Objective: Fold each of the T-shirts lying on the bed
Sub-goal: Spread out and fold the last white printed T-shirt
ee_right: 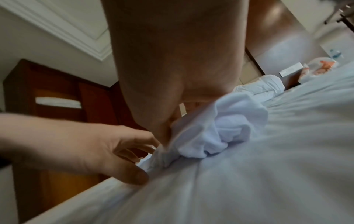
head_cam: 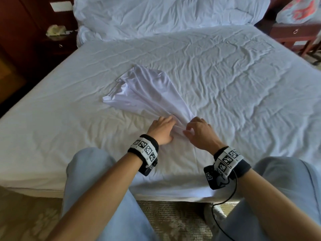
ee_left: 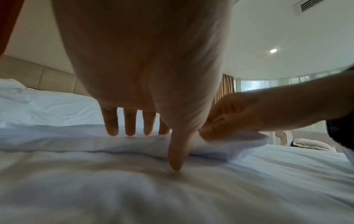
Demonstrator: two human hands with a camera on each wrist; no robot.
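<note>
One white T-shirt (head_cam: 149, 91) lies on the bed (head_cam: 243, 84), spread at its far end and gathered into a narrow bunch at the near end. My left hand (head_cam: 172, 127) rests on that bunch from the left. In the left wrist view its fingers (ee_left: 130, 125) point straight down onto the T-shirt (ee_left: 86, 141) and the thumb touches the sheet on the near side. My right hand (head_cam: 189, 129) pinches the bunched fabric from the right. The right wrist view shows the right hand (ee_right: 168, 136) with its thumb and fingers closed on the cloth (ee_right: 229, 121).
White pillows (head_cam: 165, 14) are heaped at the head of the bed. A dark nightstand (head_cam: 57, 42) stands at the far left, and a wooden table (head_cam: 295, 32) with a floral bundle (head_cam: 298, 11) at the far right. The mattress edge (head_cam: 173, 197) runs just before my knees.
</note>
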